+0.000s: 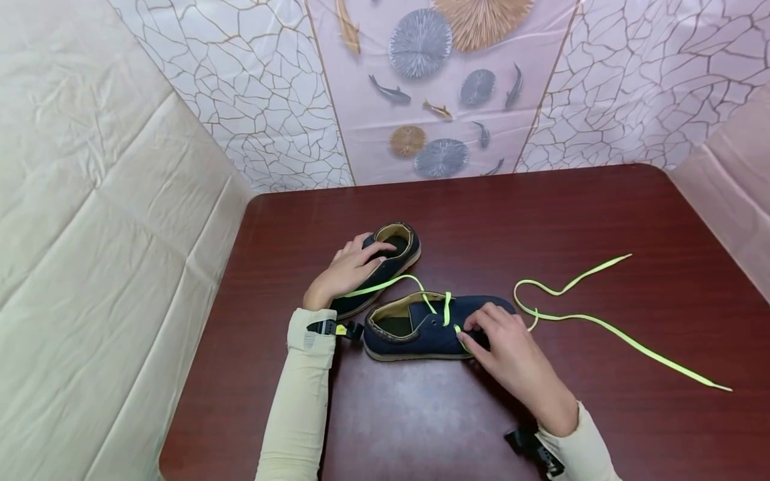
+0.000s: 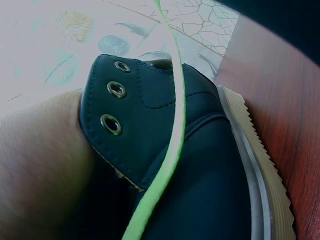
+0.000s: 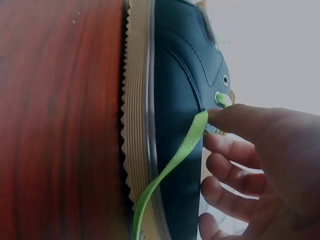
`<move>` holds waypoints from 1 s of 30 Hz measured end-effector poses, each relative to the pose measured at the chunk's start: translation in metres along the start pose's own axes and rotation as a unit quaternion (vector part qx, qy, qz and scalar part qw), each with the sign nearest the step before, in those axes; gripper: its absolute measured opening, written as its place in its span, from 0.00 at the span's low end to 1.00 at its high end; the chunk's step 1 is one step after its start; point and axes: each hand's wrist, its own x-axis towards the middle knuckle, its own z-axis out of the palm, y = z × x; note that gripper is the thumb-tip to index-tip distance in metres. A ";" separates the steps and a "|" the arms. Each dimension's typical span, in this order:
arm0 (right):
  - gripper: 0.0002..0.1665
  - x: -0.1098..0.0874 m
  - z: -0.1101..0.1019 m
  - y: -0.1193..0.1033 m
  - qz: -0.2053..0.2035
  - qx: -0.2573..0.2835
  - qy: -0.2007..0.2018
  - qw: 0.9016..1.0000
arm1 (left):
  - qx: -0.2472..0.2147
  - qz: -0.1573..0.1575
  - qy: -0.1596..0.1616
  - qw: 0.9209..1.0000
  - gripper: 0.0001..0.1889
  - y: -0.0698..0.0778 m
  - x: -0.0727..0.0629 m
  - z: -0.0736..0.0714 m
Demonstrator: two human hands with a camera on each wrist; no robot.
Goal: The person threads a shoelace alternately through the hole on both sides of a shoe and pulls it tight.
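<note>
A dark navy shoe (image 1: 415, 344) lies sideways on the table, toe to the right, with a neon yellow-green shoelace (image 1: 447, 310) through some eyelets. My right hand (image 1: 511, 347) is over its toe end. In the right wrist view, the thumb and index finger (image 3: 220, 142) close on the shoelace (image 3: 185, 145) beside an eyelet; the other fingers are curled. Behind it stands the matching shoe (image 1: 394, 267), whose visible eyelets (image 2: 116, 90) hold no lace. My left hand (image 1: 349, 270) rests on that shoe, fingers extended, one across its opening. A lace stretch passes beneath the left wrist.
To the right, two loose ends of the shoelace (image 1: 625, 337) trail over the dark red-brown table (image 1: 409, 414). Patterned cloth (image 1: 421, 113) hangs behind the table, and a pale cloth wall (image 1: 120, 234) stands along its left side.
</note>
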 end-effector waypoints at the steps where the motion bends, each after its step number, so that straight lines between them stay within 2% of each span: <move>1: 0.12 -0.001 0.001 -0.002 -0.005 -0.008 0.007 1.000 | 0.000 -0.001 0.000 1.000 0.21 0.000 0.000 0.000; 6: 0.14 -0.003 0.003 -0.009 -0.015 -0.028 0.030 0.999 | -0.001 0.000 0.001 1.000 0.21 -0.003 -0.001 0.001; 15: 0.14 0.000 0.005 0.001 0.007 0.052 0.054 0.997 | -0.009 -0.002 0.005 1.000 0.21 -0.005 -0.002 0.003; 25: 0.12 -0.003 0.007 0.004 0.031 0.068 0.072 0.995 | -0.006 0.001 0.002 1.000 0.21 -0.003 0.001 0.001; 30: 0.15 -0.004 0.009 0.004 0.028 0.082 0.065 0.994 | -0.007 0.000 0.002 1.000 0.21 -0.004 0.001 0.000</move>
